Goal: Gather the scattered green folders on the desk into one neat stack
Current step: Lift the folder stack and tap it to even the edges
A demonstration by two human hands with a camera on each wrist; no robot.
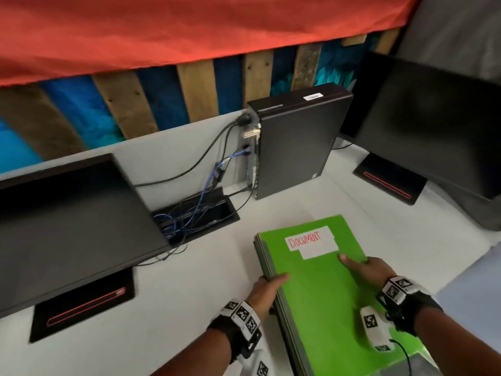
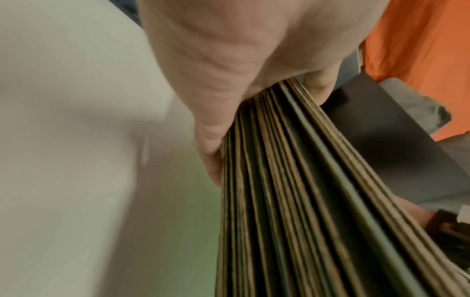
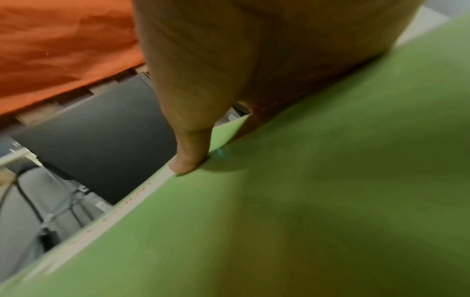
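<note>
A stack of green folders sits at the near middle of the white desk, its top one bearing a white label that reads DOCUMENT in red. My left hand grips the stack's left edge, thumb on top. In the left wrist view the layered folder edges run under my left palm. My right hand grips the right edge, with its thumb pressed on the top green cover. The fingers beneath are hidden.
A black monitor stands at the left and another monitor at the right. A black computer tower stands behind the folders, beside an open cable tray with blue and black cables. A red cloth hangs above.
</note>
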